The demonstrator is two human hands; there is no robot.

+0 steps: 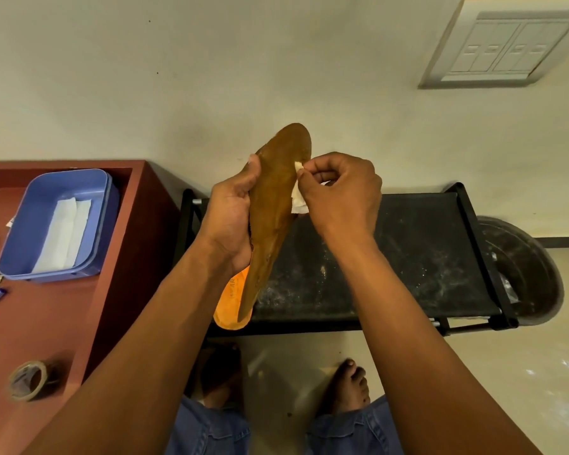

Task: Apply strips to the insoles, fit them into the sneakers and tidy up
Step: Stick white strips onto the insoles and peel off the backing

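Two hands on one insole (273,208): left hand (232,215) grips its near-vertical long edge, toe up; right hand (339,192) pinches a white strip (298,198) at the insole's right edge. Strip looks partly stuck, hard to tell. Next press runs leftward onto the insole.

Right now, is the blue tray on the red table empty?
No: the blue tray holds white strips lying flat inside.
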